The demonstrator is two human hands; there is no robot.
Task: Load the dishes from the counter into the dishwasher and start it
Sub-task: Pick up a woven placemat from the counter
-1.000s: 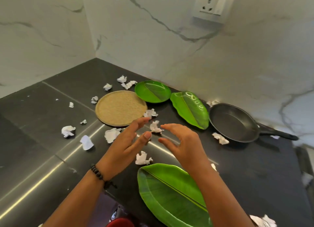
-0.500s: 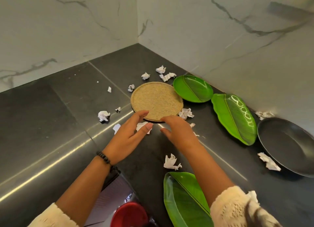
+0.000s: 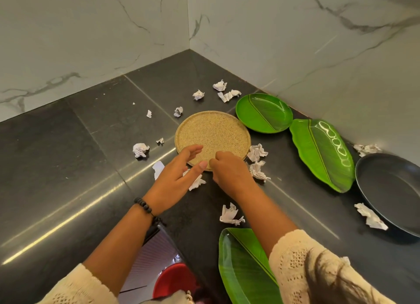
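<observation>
Your left hand's [image 3: 173,178] fingers [image 3: 193,150] stretch straight over the tan plate's [image 3: 212,134] near rim; your right hand's [image 3: 229,169] fingers curl at that rim, grip uncertain. The plate rests on the dark tabletop [image 3: 91,144] among crumpled paper scraps [image 3: 141,149].

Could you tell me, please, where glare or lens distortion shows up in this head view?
Head view: a long bright streak of glare runs across the dark counter; ring-shaped reflections sit on the leaf-shaped plate by the wall; the wide lens bows the wall edges and stretches the sleeves at the bottom; both hands look slightly soft.
</observation>
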